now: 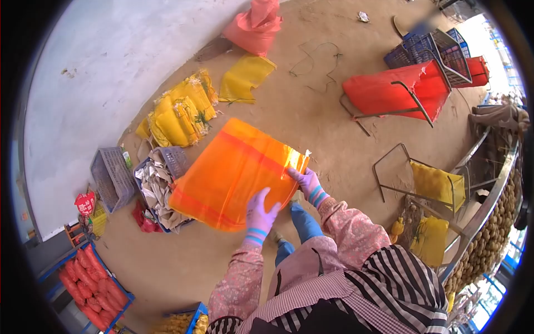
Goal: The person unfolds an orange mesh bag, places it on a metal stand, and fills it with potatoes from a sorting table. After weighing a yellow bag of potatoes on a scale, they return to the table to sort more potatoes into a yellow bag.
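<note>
Dirt floor | both hands' grip closed on orange sack (233, 172) (empty) | crate (172, 161): rags

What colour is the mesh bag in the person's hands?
Orange mesh bag, with darker orange stripes; head view.

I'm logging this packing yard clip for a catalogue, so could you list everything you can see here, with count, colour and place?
orange mesh sack: one, orange, held flat in the middle
yellow sack bundle: one pile, yellow, on the ground by the wall
loose yellow sack: one, yellow, beyond the bundle
pink sack: one, pink-red, top by the wall
grey crate: one, grey, left, tipped
paper crate: one, blue-grey, holds crumpled paper, under the orange sack's edge
red sack on a frame: one, red, upper right
blue crates: number unclear, blue, top right
yellow sack on a stand: one, yellow, right
left hand: purple glove, on the sack's near edge
right hand: purple glove, gripping the sack's right corner
</note>
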Demonstrator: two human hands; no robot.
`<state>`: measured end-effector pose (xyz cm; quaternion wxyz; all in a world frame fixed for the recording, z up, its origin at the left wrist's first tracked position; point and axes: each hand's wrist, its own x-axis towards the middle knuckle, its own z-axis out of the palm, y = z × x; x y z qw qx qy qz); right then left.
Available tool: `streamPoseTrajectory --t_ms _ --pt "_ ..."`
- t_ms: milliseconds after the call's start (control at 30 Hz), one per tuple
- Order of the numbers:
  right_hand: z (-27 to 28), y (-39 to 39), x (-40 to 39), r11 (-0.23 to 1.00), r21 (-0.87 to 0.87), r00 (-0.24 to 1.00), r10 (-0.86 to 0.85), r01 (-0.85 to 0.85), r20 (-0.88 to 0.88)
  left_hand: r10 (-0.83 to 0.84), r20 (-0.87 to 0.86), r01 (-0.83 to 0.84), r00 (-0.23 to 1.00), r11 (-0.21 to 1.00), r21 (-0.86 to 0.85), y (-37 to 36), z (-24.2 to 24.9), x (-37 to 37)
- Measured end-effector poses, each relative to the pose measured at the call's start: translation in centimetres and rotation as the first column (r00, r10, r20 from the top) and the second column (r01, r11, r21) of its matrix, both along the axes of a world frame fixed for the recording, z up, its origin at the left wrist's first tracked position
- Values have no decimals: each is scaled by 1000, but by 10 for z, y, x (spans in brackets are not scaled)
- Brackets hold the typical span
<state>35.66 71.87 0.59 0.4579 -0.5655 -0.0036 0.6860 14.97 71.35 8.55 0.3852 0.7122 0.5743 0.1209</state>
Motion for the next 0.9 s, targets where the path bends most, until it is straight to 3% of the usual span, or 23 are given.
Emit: streamPoseTrajectory --t_ms 100,167,233,300,400,467,567,700,800,867,900 --pt "35 5 -2 995 95 1000 16 -16 9 -90 -82 94 993 995 44 26 8 39" --pt "51 11 4 988 124 992 101 -91 -80 -72 -106 82 992 993 87 34 6 46" --pt "50 11 5 977 204 984 97 -65 -152 -32 -77 26 997 997 -77 39 -3 42" --pt "48 10 1 941 282 980 198 -187 -10 -39 -30 37 999 998 -56 38 -5 35" --pt "44 15 -4 954 211 977 213 -214 29 -106 -31 107 994 994 23 41 1 32" --pt "49 22 -9 952 185 969 236 -245 71 -47 -13 44 999 985 -166 49 16 33" --pt "54 25 -14 955 218 977 211 -200 -31 3 -33 -11 999 970 -244 52 16 32" --pt "45 19 -9 950 215 973 233 -226 -6 15 38 -10 999 993 -122 40 -11 24" --pt "47 24 -14 960 187 974 221 -210 -40 81 83 -67 993 985 -159 45 -3 20" --pt "57 29 -13 970 149 977 204 -193 -66 122 128 -76 984 946 -315 52 21 29" --pt "63 29 -10 962 182 966 226 -202 -121 127 128 -80 984 945 -316 51 21 31"
